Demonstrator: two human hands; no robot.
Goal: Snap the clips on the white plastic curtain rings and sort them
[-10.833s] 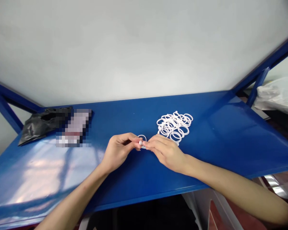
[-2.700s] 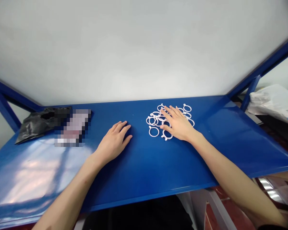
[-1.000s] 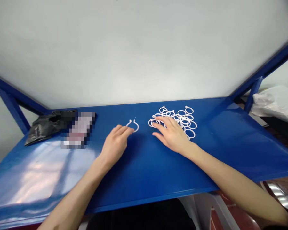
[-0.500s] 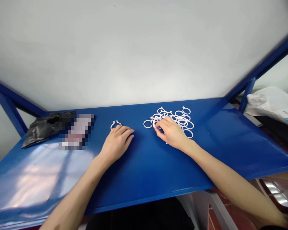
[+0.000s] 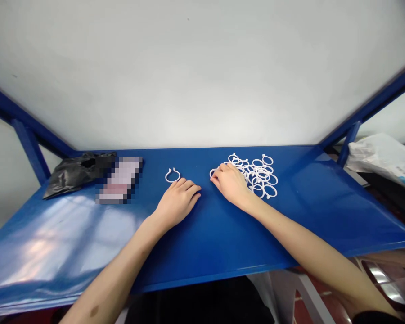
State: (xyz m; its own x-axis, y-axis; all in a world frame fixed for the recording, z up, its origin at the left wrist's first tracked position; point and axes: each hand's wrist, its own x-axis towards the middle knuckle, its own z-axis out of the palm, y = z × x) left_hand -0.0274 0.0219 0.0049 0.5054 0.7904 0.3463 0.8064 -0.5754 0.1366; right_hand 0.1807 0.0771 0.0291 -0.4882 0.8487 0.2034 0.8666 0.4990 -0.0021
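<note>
Right hand [image 5: 228, 180] curls at the left edge of overlapping white plastic-looking rings [image 5: 256, 180], any grip hidden; left hand [image 5: 178, 200], loosely spread, visibly empty, sits nearside of one gapped white ring [image 5: 172, 182]. Snagged overlaps could drag neighbours along!

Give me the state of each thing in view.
Single thin white ring with knobbed ends: gapped open, lying flat.
Heap of white rings: loose, overlapping, partly hidden.
Left hand: palm down, fingers loosely bent.
Right hand: fingers curled at the heap, grip unclear.
Black plastic bag: crumpled.
Pixelated oblong: cannot tell.
Translucent white plastic bag: bulging.
</note>
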